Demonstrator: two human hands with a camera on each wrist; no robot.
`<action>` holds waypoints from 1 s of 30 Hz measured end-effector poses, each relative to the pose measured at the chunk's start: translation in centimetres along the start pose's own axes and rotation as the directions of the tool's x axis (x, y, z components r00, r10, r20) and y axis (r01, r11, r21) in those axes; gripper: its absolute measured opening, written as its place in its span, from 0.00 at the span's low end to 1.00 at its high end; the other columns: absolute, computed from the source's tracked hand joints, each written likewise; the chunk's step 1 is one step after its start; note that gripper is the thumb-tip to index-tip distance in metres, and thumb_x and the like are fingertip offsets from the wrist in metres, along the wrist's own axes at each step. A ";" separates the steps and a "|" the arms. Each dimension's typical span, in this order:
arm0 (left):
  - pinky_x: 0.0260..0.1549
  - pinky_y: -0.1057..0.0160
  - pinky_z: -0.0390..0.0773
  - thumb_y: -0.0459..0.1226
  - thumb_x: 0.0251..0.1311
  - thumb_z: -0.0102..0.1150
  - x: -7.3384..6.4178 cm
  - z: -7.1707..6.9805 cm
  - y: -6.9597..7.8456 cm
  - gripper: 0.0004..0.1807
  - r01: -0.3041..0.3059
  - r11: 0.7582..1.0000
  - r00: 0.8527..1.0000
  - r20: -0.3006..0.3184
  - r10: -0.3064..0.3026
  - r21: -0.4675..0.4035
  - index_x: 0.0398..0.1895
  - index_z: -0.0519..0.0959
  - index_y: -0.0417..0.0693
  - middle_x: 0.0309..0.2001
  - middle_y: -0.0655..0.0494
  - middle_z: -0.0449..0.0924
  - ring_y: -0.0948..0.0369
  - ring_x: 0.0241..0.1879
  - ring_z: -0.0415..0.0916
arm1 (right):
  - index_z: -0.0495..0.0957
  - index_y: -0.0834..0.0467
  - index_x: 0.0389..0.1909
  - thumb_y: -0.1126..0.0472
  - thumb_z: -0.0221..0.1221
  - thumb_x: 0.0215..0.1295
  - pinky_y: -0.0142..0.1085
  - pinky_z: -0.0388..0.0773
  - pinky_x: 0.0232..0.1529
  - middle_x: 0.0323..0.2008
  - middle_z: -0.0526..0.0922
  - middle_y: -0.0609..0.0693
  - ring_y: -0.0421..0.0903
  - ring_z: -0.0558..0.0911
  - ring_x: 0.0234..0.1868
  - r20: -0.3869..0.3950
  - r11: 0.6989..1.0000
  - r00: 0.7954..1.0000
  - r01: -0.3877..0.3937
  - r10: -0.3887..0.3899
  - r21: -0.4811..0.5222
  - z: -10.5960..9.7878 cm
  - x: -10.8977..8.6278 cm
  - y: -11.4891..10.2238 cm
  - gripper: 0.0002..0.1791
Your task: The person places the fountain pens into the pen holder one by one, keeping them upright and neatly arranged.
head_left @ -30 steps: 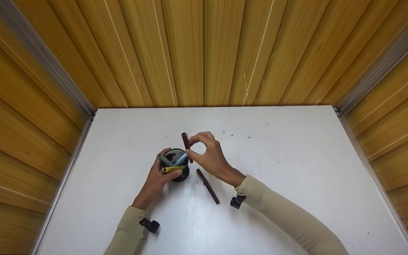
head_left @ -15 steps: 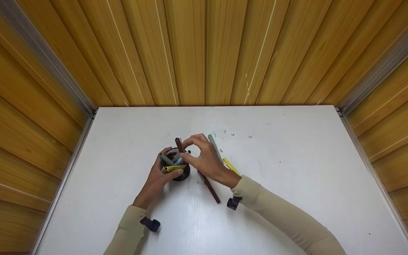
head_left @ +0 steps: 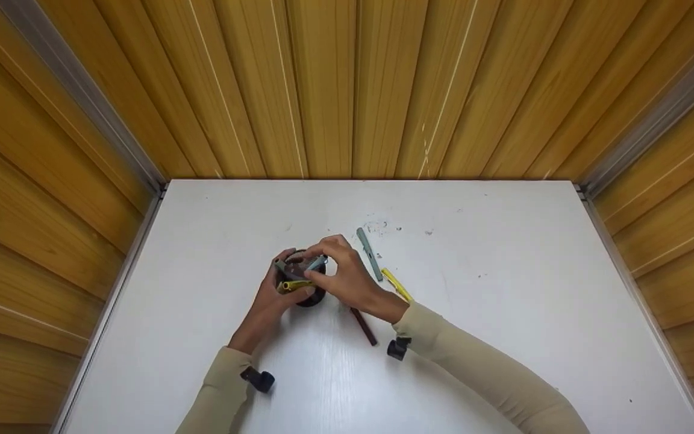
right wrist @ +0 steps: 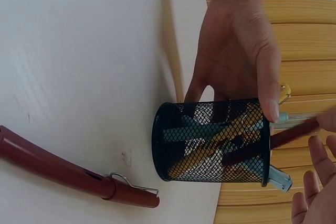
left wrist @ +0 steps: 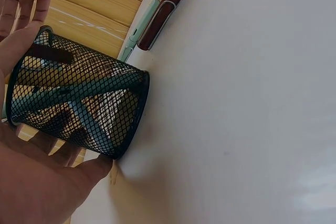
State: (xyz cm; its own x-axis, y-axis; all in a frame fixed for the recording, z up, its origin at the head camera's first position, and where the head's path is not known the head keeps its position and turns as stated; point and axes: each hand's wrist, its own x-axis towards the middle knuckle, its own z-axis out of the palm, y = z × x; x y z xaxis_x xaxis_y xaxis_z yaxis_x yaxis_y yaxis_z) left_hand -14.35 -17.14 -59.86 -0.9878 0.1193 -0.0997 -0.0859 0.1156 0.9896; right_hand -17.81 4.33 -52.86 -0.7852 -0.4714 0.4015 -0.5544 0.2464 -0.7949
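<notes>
My left hand holds a black mesh pen cup, fingers and thumb around its wall. The cup stands on the white table. Over its mouth, my right hand pinches a dark red pen, whose lower part is inside the cup in the right wrist view. A yellow pen, a light blue pen and a grey-green pen lean out at the rim. Another dark red pen lies on the table beside the cup, partly hidden by the right hand in the head view.
To the right of the right hand, a light green pen and a yellow pen lie on the white table. Wood-look panels rise behind the table and at both sides.
My right hand has brought the dark red pen left and down into the cup. The light green and yellow pens on the table have come into view. The left hand keeps its grip.
</notes>
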 end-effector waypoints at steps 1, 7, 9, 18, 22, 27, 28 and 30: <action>0.80 0.34 0.56 0.47 0.66 0.78 0.0 0.0 0.0 0.50 -0.007 1.000 1.000 0.006 0.007 -0.006 0.87 0.61 0.66 0.83 0.54 0.64 0.50 0.83 0.59 | 0.88 0.60 0.55 0.66 0.75 0.70 0.51 0.77 0.66 0.50 0.88 0.48 0.48 0.77 0.62 0.000 1.000 1.000 0.001 -0.001 -0.001 -0.1 -0.1 0.1 0.15; 0.79 0.38 0.60 0.47 0.67 0.79 0.0 0.1 0.0 0.50 -0.020 0.999 0.999 0.028 0.020 -0.029 0.87 0.60 0.67 0.81 0.52 0.66 0.50 0.81 0.62 | 0.88 0.60 0.54 0.66 0.73 0.71 0.52 0.75 0.67 0.49 0.89 0.50 0.49 0.78 0.62 -0.010 1.000 1.000 0.022 -0.022 -0.018 -1.1 -0.7 0.5 0.13; 0.78 0.39 0.61 0.46 0.67 0.79 0.0 0.1 0.1 0.50 -0.021 0.999 0.999 0.031 0.022 -0.034 0.87 0.60 0.66 0.81 0.51 0.66 0.50 0.81 0.63 | 0.88 0.60 0.54 0.66 0.73 0.72 0.54 0.74 0.68 0.49 0.89 0.51 0.50 0.78 0.61 -0.016 0.999 1.000 0.023 -0.023 -0.027 -1.6 -1.0 0.9 0.12; 0.80 0.33 0.53 0.44 0.65 0.80 0.0 0.1 0.1 0.50 -0.011 0.999 1.000 0.000 0.011 -0.030 0.86 0.62 0.67 0.81 0.48 0.66 0.46 0.84 0.57 | 0.87 0.59 0.54 0.63 0.73 0.73 0.54 0.74 0.69 0.52 0.87 0.49 0.50 0.77 0.62 -0.045 0.996 0.998 -0.048 0.045 -0.078 -3.3 -2.9 2.7 0.12; 0.80 0.35 0.54 0.43 0.65 0.80 -0.1 0.1 0.1 0.50 -0.003 0.999 1.000 0.002 0.004 -0.043 0.86 0.62 0.67 0.81 0.48 0.65 0.46 0.84 0.57 | 0.88 0.55 0.53 0.63 0.74 0.72 0.53 0.75 0.68 0.53 0.87 0.48 0.50 0.77 0.62 -0.051 0.994 0.996 -0.073 0.069 -0.084 -3.7 -3.6 3.2 0.12; 0.80 0.38 0.56 0.42 0.65 0.80 -0.2 0.0 0.1 0.50 -0.002 0.998 1.000 0.004 0.002 -0.071 0.86 0.62 0.67 0.81 0.48 0.65 0.47 0.84 0.57 | 0.88 0.55 0.53 0.63 0.75 0.71 0.52 0.76 0.67 0.53 0.87 0.47 0.49 0.77 0.61 -0.054 0.992 0.995 -0.094 0.090 -0.081 -4.0 -4.4 3.8 0.13; 0.80 0.37 0.56 0.42 0.65 0.80 -0.2 0.0 0.1 0.50 -0.001 0.997 1.000 0.004 0.001 -0.073 0.86 0.62 0.67 0.81 0.48 0.64 0.46 0.84 0.57 | 0.88 0.55 0.53 0.64 0.75 0.70 0.52 0.76 0.67 0.53 0.88 0.47 0.49 0.78 0.61 -0.057 0.992 0.994 -0.097 0.093 -0.080 -4.0 -4.6 3.9 0.13; 0.80 0.37 0.56 0.42 0.65 0.80 -0.2 0.0 0.0 0.49 0.000 0.997 1.000 0.002 0.001 -0.072 0.86 0.63 0.67 0.81 0.48 0.65 0.46 0.84 0.57 | 0.88 0.55 0.53 0.64 0.75 0.70 0.53 0.76 0.66 0.53 0.88 0.47 0.50 0.78 0.60 -0.067 0.991 0.993 -0.106 0.101 -0.078 -4.1 -5.0 4.2 0.13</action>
State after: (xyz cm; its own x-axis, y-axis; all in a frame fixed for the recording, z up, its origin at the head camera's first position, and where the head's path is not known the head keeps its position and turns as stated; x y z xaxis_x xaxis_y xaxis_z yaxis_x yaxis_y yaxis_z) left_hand -14.19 -17.11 -59.83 -0.9876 0.1215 -0.0994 -0.0947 0.0440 0.9945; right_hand -17.36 11.23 -56.35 -0.8536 -0.3869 0.3488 -0.4881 0.3602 -0.7950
